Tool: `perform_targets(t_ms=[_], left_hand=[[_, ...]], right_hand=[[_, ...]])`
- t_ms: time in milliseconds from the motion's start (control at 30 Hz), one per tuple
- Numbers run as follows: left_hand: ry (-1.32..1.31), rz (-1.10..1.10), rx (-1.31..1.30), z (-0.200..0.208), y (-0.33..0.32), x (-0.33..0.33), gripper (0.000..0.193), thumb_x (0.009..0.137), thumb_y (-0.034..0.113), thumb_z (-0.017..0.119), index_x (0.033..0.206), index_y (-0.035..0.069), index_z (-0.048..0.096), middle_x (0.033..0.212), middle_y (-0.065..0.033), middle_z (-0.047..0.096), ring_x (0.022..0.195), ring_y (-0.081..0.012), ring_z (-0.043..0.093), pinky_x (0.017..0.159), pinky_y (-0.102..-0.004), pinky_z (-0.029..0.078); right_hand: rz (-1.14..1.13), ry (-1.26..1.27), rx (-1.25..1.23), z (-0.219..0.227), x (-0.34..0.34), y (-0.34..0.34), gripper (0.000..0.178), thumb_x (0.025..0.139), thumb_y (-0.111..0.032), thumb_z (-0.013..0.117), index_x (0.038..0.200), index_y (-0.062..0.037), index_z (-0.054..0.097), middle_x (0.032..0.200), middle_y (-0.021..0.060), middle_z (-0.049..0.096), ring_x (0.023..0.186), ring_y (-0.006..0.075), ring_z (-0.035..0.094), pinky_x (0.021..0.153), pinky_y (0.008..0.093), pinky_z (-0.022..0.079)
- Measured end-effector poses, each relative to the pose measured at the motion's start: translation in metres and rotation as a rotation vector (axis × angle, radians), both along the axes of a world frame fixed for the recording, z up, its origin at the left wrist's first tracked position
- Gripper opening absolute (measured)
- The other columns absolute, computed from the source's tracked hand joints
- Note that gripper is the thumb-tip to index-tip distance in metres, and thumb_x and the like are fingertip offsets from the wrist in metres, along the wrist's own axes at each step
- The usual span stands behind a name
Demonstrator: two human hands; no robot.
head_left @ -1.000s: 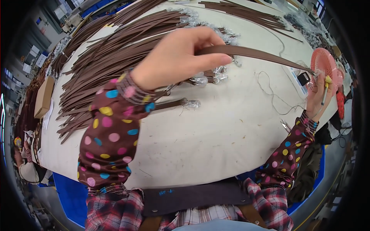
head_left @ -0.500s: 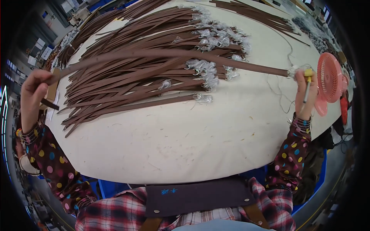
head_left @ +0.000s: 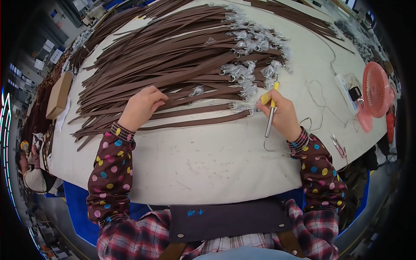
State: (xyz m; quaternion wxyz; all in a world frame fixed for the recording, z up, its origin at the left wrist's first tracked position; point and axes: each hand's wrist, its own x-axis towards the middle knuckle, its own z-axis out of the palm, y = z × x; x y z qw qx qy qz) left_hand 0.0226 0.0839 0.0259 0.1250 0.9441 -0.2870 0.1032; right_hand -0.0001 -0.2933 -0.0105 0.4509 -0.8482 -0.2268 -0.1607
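Observation:
Brown straps [head_left: 173, 71] lie in a broad pile across the table, their metal-hooked ends wrapped in clear plastic [head_left: 249, 71] on the right. Over the near side of the pile is my left hand [head_left: 143, 106], palm down, fingers loosely bent and thumb a little apart, with nothing visible in it. A single strap [head_left: 195, 122] runs from beneath this hand along the pile's front edge. My right hand [head_left: 281, 115] is closed around a pen-shaped tool [head_left: 269, 123] with a yellow grip and a metal shaft. Its fingertips are beside the wrapped end of the front straps.
At the right stand a pink fan [head_left: 375, 89] and a white power strip [head_left: 344, 89] with thin cords. Small snips [head_left: 338, 145] lie near the right edge. A cardboard box [head_left: 60, 95] sits at the left edge. Another person [head_left: 34, 175] is beyond it.
The strap stretched between my hands now lies at the pile's front. My left hand has let go and moved right; my right hand has come left with the tool. The snips are now visible.

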Motion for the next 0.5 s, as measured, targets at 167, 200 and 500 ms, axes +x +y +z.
perform_targets(t_ms=[167,200,500], left_hand=[[-0.023,-0.154,0.049,0.002,-0.045,0.002,0.014,0.078,0.010,0.066,0.092,0.011,0.063,0.086,-0.0045,0.054,0.080,-0.0232,0.057,0.066,-0.0335,0.047],[-0.087,-0.190,0.063,-0.003,-0.044,0.003,0.014,0.076,0.008,0.066,0.089,0.011,0.063,0.084,-0.0037,0.053,0.077,-0.0221,0.056,0.065,-0.0329,0.046],[-0.235,-0.034,0.192,-0.016,-0.039,-0.008,0.016,0.074,0.006,0.063,0.090,0.011,0.063,0.082,-0.0008,0.051,0.078,-0.0181,0.055,0.061,-0.0305,0.047]], right_hand=[[-0.005,0.005,-0.063,-0.008,-0.003,0.000,0.021,0.078,-0.004,0.069,0.084,-0.0038,0.049,0.072,0.0105,0.056,0.064,0.0265,0.057,0.058,0.0313,0.046],[-0.008,0.007,-0.063,-0.007,-0.004,0.000,0.021,0.078,-0.004,0.069,0.084,-0.0038,0.049,0.072,0.0105,0.056,0.064,0.0265,0.057,0.058,0.0313,0.046],[-0.017,-0.250,-0.265,-0.007,-0.003,0.000,0.019,0.072,-0.001,0.068,0.080,-0.0080,0.052,0.071,0.0058,0.055,0.066,0.0238,0.053,0.053,0.0344,0.043]])
